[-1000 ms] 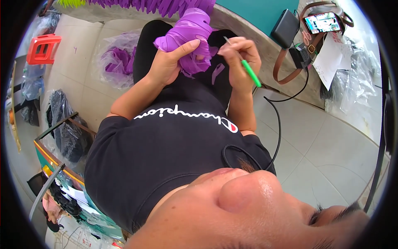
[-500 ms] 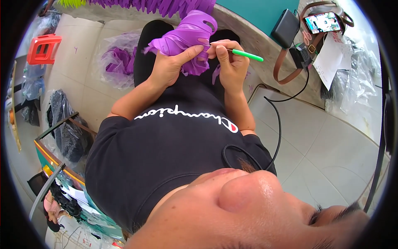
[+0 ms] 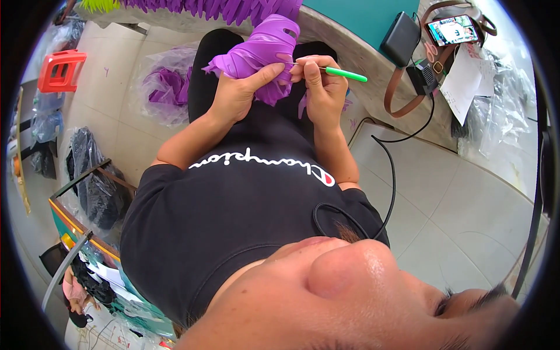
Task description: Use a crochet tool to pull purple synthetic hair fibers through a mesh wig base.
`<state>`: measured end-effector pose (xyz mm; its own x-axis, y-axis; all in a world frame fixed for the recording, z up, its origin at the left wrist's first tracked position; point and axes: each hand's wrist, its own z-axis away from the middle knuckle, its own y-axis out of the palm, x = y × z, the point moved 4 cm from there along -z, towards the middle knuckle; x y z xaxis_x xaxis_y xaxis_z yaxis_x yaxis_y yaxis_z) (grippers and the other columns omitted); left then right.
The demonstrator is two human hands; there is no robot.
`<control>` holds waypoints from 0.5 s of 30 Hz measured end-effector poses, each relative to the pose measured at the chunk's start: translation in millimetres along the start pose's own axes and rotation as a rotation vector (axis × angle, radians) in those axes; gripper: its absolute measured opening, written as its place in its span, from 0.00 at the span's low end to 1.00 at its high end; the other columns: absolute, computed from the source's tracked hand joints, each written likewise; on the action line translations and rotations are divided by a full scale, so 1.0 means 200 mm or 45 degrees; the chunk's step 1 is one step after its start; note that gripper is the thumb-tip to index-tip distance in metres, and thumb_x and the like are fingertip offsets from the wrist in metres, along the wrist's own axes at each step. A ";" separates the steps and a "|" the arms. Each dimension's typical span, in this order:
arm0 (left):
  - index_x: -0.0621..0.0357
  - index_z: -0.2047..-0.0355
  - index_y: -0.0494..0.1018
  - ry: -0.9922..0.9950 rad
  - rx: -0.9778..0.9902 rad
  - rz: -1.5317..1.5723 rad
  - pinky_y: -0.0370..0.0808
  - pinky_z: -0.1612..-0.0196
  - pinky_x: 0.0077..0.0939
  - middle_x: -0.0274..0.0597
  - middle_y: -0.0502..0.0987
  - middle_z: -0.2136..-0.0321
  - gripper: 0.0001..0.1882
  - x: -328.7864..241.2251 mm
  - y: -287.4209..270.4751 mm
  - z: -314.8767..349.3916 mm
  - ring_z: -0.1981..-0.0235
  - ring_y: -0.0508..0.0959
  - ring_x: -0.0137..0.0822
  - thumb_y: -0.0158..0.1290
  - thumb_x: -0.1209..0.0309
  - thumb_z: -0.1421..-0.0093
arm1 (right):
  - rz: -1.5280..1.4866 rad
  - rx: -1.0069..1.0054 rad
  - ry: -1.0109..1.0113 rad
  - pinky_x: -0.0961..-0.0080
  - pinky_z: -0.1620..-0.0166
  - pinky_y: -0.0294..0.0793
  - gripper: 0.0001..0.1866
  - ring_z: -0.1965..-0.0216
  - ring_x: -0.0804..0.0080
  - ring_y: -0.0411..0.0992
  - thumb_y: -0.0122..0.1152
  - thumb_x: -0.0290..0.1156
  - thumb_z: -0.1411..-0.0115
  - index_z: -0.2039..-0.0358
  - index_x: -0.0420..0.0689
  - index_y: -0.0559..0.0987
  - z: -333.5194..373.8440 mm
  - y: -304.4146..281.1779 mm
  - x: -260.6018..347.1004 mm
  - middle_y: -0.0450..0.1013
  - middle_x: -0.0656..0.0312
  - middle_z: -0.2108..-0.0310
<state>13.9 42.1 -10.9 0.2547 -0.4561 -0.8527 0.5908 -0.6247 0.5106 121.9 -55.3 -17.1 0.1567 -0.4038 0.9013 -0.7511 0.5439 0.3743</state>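
Observation:
A bunched mass of purple strips [image 3: 256,55], smooth and flat like straps, is held up over my lap. My left hand [image 3: 240,96] is closed around its lower side, thumb pressed along the strips. In a pinch, my right hand [image 3: 324,87] grips a thin tool with a bright green handle [image 3: 348,74]. The tool's slender metal shaft points left into the strips near my left thumb; its tip is too small to make out. Loose purple ends hang below my right hand, partly hidden.
Purple strips line the table edge [image 3: 341,32] ahead. To the right lie a black power bank [image 3: 401,39], a lit phone [image 3: 452,30], a brown strap [image 3: 398,96] and papers [image 3: 462,87]. A plastic bag [image 3: 166,87] and a red stool [image 3: 60,71] stand left.
My right hand and the green-handled tool have shifted slightly left. The loop at the right of the purple strips has drawn in closer to the bunch. My left hand has barely moved.

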 end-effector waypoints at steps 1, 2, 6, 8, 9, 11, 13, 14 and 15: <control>0.63 0.63 0.74 -0.005 -0.009 0.002 0.75 0.65 0.21 0.37 0.78 0.70 0.08 0.00 0.00 0.00 0.71 0.77 0.28 0.56 0.79 0.44 | -0.025 0.001 0.020 0.80 0.65 0.72 0.10 0.71 0.75 0.71 0.53 0.31 0.37 0.65 0.34 0.74 0.00 0.00 0.00 0.73 0.57 0.71; 0.63 0.63 0.74 -0.011 -0.018 0.003 0.75 0.65 0.21 0.37 0.78 0.70 0.08 0.00 0.00 0.00 0.70 0.77 0.28 0.56 0.79 0.44 | -0.025 0.000 0.019 0.80 0.65 0.72 0.10 0.71 0.75 0.71 0.53 0.31 0.37 0.65 0.34 0.74 0.00 0.00 -0.01 0.73 0.57 0.71; 0.63 0.63 0.74 0.003 0.004 0.014 0.75 0.65 0.22 0.37 0.78 0.70 0.07 0.00 0.00 0.00 0.70 0.77 0.28 0.55 0.79 0.44 | -0.125 -0.025 0.064 0.80 0.65 0.72 0.10 0.71 0.75 0.72 0.53 0.31 0.37 0.64 0.35 0.74 0.00 -0.01 -0.04 0.73 0.57 0.71; 0.63 0.63 0.74 0.005 -0.035 0.018 0.75 0.65 0.22 0.37 0.78 0.70 0.08 0.00 0.00 0.00 0.71 0.77 0.28 0.56 0.78 0.44 | -0.114 -0.033 0.077 0.80 0.65 0.72 0.10 0.71 0.74 0.72 0.53 0.31 0.37 0.64 0.35 0.74 0.00 -0.01 -0.03 0.73 0.57 0.71; 0.63 0.63 0.74 0.005 -0.034 0.018 0.75 0.65 0.22 0.37 0.78 0.70 0.08 0.00 -0.01 0.00 0.71 0.77 0.28 0.56 0.78 0.44 | -0.071 -0.021 0.046 0.81 0.65 0.72 0.09 0.71 0.75 0.72 0.54 0.29 0.37 0.64 0.35 0.75 0.00 0.00 -0.02 0.73 0.57 0.71; 0.63 0.63 0.74 0.036 -0.016 -0.049 0.75 0.66 0.22 0.37 0.78 0.71 0.08 0.01 -0.02 0.00 0.72 0.77 0.28 0.56 0.78 0.44 | -0.028 -0.011 0.014 0.81 0.65 0.72 0.08 0.71 0.75 0.72 0.54 0.28 0.37 0.65 0.35 0.75 0.00 0.00 -0.01 0.74 0.58 0.71; 0.63 0.62 0.74 0.021 0.001 -0.055 0.76 0.66 0.22 0.37 0.78 0.71 0.09 0.02 -0.02 -0.01 0.72 0.78 0.28 0.56 0.78 0.45 | 0.489 -0.024 -0.195 0.83 0.66 0.72 0.05 0.71 0.76 0.73 0.56 0.24 0.39 0.67 0.35 0.76 -0.01 -0.02 0.02 0.74 0.60 0.71; 0.63 0.61 0.74 0.006 0.018 -0.061 0.76 0.66 0.22 0.37 0.78 0.71 0.10 0.02 -0.02 -0.01 0.72 0.78 0.28 0.57 0.78 0.45 | 0.488 -0.024 -0.195 0.83 0.66 0.72 0.05 0.71 0.76 0.73 0.56 0.24 0.39 0.67 0.35 0.76 -0.03 -0.04 0.01 0.74 0.60 0.71; 0.63 0.61 0.74 0.007 0.022 -0.061 0.76 0.66 0.22 0.37 0.78 0.71 0.10 0.01 -0.01 0.00 0.72 0.78 0.28 0.57 0.78 0.45 | 0.628 -0.108 -0.332 0.84 0.66 0.72 0.05 0.72 0.77 0.73 0.56 0.23 0.40 0.67 0.35 0.77 -0.05 -0.06 0.03 0.74 0.60 0.72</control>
<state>13.4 43.7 -13.7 0.2305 -0.4223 -0.8767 0.5891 -0.6566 0.4711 138.4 -56.1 -14.7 -0.3721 -0.2494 0.8941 -0.6394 0.7671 -0.0521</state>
